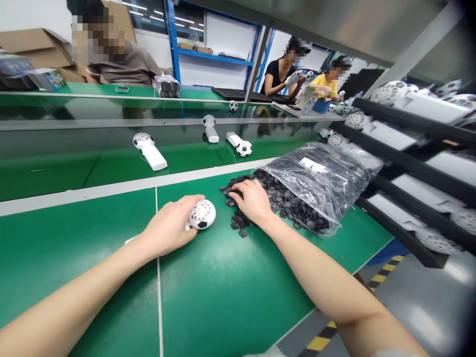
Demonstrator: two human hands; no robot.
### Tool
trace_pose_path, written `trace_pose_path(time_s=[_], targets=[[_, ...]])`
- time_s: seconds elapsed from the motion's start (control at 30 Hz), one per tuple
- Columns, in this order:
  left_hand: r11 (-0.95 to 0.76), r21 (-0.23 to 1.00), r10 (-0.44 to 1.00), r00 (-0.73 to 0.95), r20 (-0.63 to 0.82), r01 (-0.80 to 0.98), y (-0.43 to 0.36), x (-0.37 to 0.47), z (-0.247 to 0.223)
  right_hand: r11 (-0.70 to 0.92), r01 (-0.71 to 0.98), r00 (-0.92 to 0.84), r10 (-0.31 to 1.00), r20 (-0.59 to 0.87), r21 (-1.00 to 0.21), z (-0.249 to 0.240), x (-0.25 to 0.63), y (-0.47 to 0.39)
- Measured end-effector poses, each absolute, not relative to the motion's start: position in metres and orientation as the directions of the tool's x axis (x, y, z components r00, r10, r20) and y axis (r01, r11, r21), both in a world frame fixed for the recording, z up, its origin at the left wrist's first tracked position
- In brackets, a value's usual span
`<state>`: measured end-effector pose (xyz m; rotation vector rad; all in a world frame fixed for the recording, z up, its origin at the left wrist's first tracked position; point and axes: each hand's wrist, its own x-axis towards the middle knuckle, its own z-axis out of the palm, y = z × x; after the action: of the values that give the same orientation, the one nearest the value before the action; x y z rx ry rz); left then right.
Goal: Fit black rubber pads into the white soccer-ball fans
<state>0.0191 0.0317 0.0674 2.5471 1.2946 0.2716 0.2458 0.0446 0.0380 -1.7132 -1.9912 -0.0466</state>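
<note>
ball snug in left hand, black pieces under half-curled right hand, hold unclear

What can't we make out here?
Head view: rear of white ball piece, behind left hand.
Head view: whether right hand grips any black pieces; the hand hides it.
Head view: print on white label, too small.
Head view: right ends of black trays, cut by frame edge.

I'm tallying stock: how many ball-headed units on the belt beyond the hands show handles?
3: the left unit, the middle unit and the right unit. A ball farther back might be another, partly hidden.
</note>
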Motion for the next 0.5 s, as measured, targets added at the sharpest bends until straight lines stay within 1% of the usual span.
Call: trace_pose_path(time_s=[0.17, 0.3, 0.37, 0.43, 0.5], targets=[[-0.673, 0.268, 0.729, 0.681, 0.076, 0.69, 0.036, 0.014, 0.069, 0.2, 0.96, -0.132, 0.942, 0.308, -0.199, 0.038, 0.245, 0.045], [-0.681, 0.291, 0.721, 0.686, 0.101, 0.672, 0.04, 0.011, 0.064, 0.19, 0.968, -0.137, 0.948, 0.287, -0.167, 0.044, 0.244, 0.042], [-0.674, 0.308, 0.724, 0.683, 0.095, 0.671, 0.041, 0.01, 0.062, 0.234, 0.945, -0.155, 0.936, 0.318, -0.228, 0.046, 0.244, 0.039], [-0.673, 0.32, 0.721, 0.689, 0.082, 0.667, 0.041, 0.009, 0.062, 0.317, 0.87, -0.173, 0.914, 0.366, -0.379, 0.048, 0.242, 0.034], [-0.673, 0.335, 0.717, 0.693, 0.078, 0.659, 0.042, 0.007, 0.062, 0.407, 0.746, -0.202, 0.893, 0.402, -0.527, 0.051, 0.238, 0.028]])
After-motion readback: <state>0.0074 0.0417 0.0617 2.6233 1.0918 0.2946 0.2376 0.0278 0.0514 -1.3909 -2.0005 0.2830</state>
